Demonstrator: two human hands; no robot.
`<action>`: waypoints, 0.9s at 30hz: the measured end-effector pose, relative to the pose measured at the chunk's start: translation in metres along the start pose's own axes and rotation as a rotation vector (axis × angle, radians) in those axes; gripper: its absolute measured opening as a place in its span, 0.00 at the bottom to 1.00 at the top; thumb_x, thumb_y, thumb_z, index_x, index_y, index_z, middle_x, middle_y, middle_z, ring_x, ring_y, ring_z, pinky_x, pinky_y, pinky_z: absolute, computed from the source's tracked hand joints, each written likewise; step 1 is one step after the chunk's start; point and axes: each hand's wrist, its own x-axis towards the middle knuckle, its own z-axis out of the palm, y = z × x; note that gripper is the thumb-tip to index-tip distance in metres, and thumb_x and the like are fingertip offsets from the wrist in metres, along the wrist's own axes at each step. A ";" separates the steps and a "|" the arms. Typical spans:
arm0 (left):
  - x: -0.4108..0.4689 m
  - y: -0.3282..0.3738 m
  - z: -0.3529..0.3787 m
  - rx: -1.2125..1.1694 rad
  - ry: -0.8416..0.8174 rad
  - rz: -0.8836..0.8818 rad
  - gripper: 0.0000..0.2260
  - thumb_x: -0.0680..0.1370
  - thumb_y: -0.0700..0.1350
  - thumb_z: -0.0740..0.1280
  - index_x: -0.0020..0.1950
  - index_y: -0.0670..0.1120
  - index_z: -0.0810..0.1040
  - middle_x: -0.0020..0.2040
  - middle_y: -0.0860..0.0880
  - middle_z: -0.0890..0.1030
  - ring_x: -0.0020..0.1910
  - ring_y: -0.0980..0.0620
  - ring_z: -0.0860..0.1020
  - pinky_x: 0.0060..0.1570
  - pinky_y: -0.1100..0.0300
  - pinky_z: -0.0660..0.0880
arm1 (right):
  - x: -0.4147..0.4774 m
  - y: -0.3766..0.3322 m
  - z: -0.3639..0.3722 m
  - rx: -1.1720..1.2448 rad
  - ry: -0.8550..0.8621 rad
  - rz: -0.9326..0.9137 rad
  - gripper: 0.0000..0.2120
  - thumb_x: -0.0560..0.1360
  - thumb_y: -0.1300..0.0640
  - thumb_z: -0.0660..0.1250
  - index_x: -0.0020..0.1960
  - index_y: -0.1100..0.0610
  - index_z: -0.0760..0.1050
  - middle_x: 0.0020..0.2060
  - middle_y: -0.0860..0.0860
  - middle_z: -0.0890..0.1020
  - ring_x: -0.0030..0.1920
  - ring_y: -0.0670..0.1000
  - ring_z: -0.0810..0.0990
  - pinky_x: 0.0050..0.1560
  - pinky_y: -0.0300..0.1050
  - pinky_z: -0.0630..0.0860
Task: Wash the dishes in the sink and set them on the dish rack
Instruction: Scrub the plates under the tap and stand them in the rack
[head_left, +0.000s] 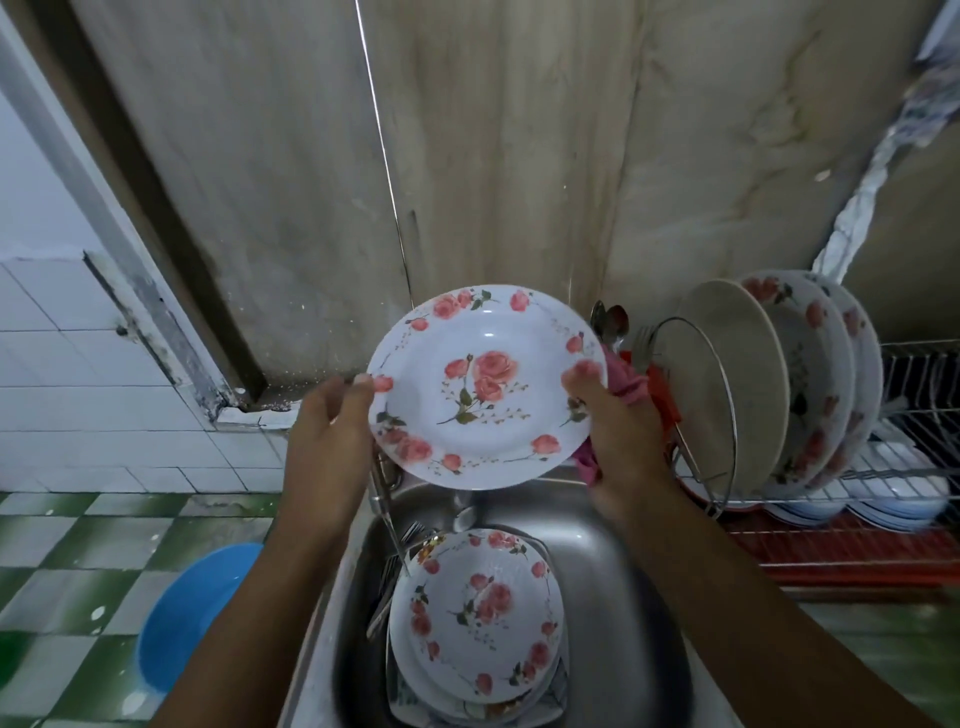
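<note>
I see bare steel down the right side of the sink (613, 561), while the stack of rose plates (478, 618) and the forks (389, 582) fill its left and middle. The raised rose plate (485, 387) blocks the way over the sink's back edge. On the dish rack (919, 374) the upright plates (743, 384) crowd the left end, with open wire to their right.

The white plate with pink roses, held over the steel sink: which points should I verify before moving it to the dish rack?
1. Grip of left hand and right hand on the white rose-patterned plate: ok.
2. Visible plate face clean: ok.
3. Plate's back clean: cannot tell.
4. Right hand free of the pink cloth: not ok, held behind the rim.
5. Free slot in the wire dish rack: cannot tell.
</note>
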 end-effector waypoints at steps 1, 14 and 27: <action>-0.003 0.006 0.001 0.056 0.006 0.069 0.18 0.80 0.59 0.64 0.66 0.51 0.77 0.59 0.53 0.80 0.49 0.58 0.81 0.48 0.55 0.78 | 0.000 -0.009 0.001 -0.072 0.036 -0.114 0.12 0.78 0.60 0.71 0.61 0.53 0.79 0.49 0.49 0.87 0.44 0.47 0.87 0.50 0.57 0.83; 0.002 0.045 0.080 -0.376 -0.120 -0.313 0.16 0.85 0.51 0.61 0.58 0.38 0.77 0.49 0.39 0.84 0.44 0.43 0.85 0.39 0.54 0.82 | -0.034 0.026 0.008 -1.064 -0.353 -0.893 0.22 0.72 0.50 0.71 0.65 0.54 0.76 0.57 0.49 0.71 0.50 0.47 0.78 0.47 0.39 0.81; 0.001 0.019 0.074 -0.332 0.221 -0.217 0.14 0.83 0.56 0.63 0.44 0.48 0.74 0.44 0.49 0.79 0.47 0.44 0.80 0.52 0.48 0.79 | -0.023 0.061 0.011 -0.766 -0.023 -0.549 0.08 0.78 0.51 0.66 0.56 0.51 0.74 0.53 0.47 0.75 0.46 0.40 0.79 0.41 0.31 0.77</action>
